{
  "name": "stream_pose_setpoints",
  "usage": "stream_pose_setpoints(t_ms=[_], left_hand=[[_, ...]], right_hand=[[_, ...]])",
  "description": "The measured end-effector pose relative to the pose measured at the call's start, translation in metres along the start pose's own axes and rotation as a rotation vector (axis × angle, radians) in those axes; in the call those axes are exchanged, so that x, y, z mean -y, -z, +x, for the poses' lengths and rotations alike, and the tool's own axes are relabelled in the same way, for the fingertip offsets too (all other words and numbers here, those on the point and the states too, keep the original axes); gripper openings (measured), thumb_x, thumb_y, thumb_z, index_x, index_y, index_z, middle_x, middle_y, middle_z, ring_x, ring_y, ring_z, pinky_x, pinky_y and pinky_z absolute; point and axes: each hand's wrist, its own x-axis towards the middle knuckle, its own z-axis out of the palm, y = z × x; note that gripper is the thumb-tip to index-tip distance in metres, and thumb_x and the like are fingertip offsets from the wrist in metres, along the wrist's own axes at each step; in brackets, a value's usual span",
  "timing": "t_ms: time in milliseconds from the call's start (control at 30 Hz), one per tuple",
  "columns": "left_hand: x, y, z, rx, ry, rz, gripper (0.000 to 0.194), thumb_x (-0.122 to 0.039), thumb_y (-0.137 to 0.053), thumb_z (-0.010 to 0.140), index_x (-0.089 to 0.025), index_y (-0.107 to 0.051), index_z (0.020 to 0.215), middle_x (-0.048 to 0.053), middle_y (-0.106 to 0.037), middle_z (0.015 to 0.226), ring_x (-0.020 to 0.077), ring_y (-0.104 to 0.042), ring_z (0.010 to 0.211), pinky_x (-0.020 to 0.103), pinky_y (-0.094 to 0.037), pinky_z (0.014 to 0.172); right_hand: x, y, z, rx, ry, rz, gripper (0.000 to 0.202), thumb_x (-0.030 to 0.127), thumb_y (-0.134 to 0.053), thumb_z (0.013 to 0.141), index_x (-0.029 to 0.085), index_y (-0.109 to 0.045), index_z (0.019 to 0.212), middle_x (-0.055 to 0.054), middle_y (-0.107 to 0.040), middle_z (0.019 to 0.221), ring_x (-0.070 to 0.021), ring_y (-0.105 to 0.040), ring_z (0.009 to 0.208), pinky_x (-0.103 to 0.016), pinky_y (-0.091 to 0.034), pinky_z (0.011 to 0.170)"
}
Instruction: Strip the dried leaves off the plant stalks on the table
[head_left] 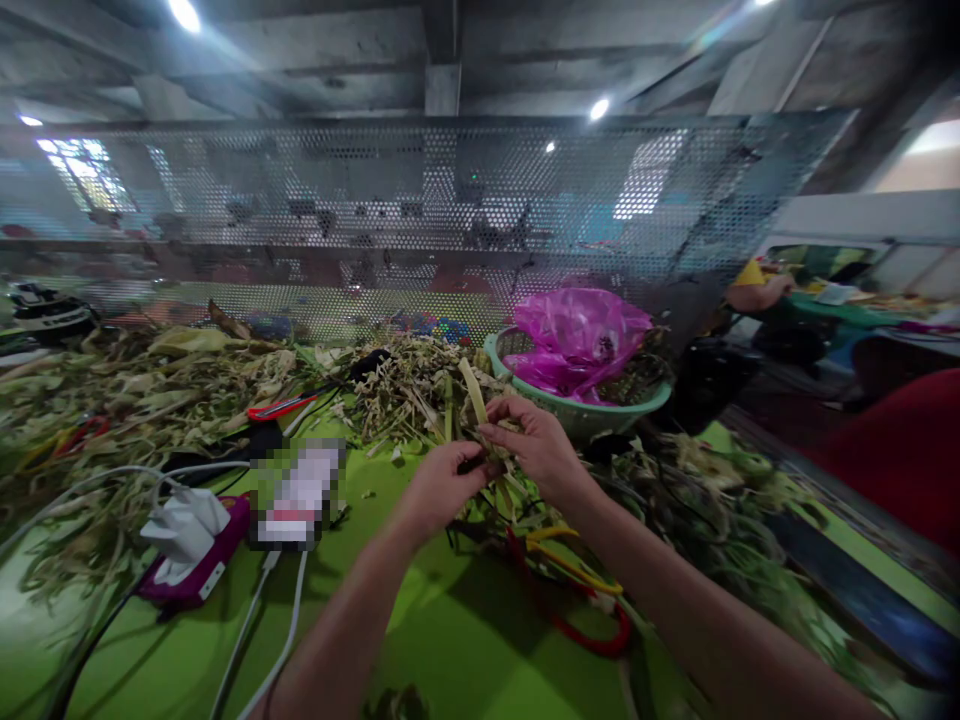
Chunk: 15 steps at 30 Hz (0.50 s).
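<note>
My left hand point(448, 483) and my right hand point(536, 447) meet above the green table. Both are closed on a pale yellow-green plant strip point(472, 392), which stands up between them. Thumb and fingers of the right hand pinch it higher up, while the left hand grips lower, where my fingers partly hide it. Behind the hands lies a heap of dried stems and leaves point(405, 385). Below the right wrist rests a red loop-shaped handle point(611, 640) beside yellow bands point(574, 567).
A green basket point(630, 408) holds a pink plastic bag point(577, 335). At left are a blurred-out phone point(304, 490) with cables, a purple power strip point(202, 580) with white plugs, and a red cutter point(281, 408). A perforated metal screen point(390, 220) stands behind. Another person's arm point(761, 293) shows far right.
</note>
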Motion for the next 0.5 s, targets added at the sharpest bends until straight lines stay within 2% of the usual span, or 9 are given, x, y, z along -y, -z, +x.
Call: stream_pose_setpoints(t_ms=[133, 233, 300, 367, 500], left_hand=[[0.0002, 0.0003, -0.0008, -0.008, 0.061, -0.177, 0.029, -0.043, -0.063, 0.072, -0.015, -0.059, 0.071, -0.002, -0.049, 0.065, 0.0113, -0.041, 0.064, 0.022, -0.033, 0.063], [0.0020, 0.0015, -0.0014, -0.086, 0.134, -0.333, 0.030, -0.046, -0.062, 0.072, -0.016, -0.063, 0.079, 0.000, -0.055, 0.071, 0.0122, -0.045, 0.068, 0.023, -0.035, 0.065], [0.0025, 0.0023, -0.0019, -0.159, 0.207, -0.400, 0.029, -0.045, -0.063, 0.072, -0.017, -0.065, 0.081, 0.001, -0.059, 0.076, 0.0126, -0.047, 0.070, 0.022, -0.035, 0.065], [0.0013, 0.0026, -0.0026, -0.177, 0.240, -0.457, 0.027, -0.043, -0.064, 0.072, -0.018, -0.065, 0.081, 0.001, -0.060, 0.078, 0.0122, -0.048, 0.071, 0.022, -0.035, 0.065], [-0.0049, 0.0020, -0.0045, -0.053, 0.216, -0.580, 0.024, -0.038, -0.069, 0.069, -0.016, -0.062, 0.073, -0.001, -0.056, 0.068, 0.0093, -0.048, 0.062, 0.021, -0.037, 0.062]], right_hand=[[0.0065, 0.0024, 0.0018, 0.090, -0.064, 0.044, 0.016, 0.035, -0.062, 0.075, 0.019, -0.060, 0.077, 0.001, -0.058, 0.072, -0.0150, -0.054, 0.072, -0.027, -0.042, 0.072], [0.0093, 0.0057, 0.0035, 0.167, -0.042, -0.015, 0.018, 0.036, -0.055, 0.081, 0.019, -0.061, 0.081, 0.001, -0.059, 0.072, -0.0145, -0.054, 0.070, -0.026, -0.042, 0.068], [0.0081, 0.0073, 0.0033, 0.133, 0.013, -0.087, 0.018, 0.036, -0.055, 0.082, 0.019, -0.062, 0.084, 0.001, -0.060, 0.074, -0.0145, -0.053, 0.069, -0.026, -0.042, 0.067], [0.0059, 0.0079, 0.0021, 0.059, 0.068, -0.160, 0.017, 0.035, -0.055, 0.082, 0.020, -0.061, 0.087, 0.001, -0.059, 0.074, -0.0143, -0.052, 0.066, -0.025, -0.041, 0.065], [0.0036, 0.0074, -0.0002, -0.033, 0.138, -0.285, 0.017, 0.035, -0.051, 0.086, 0.021, -0.059, 0.093, -0.001, -0.062, 0.080, -0.0159, -0.055, 0.068, -0.026, -0.041, 0.067]])
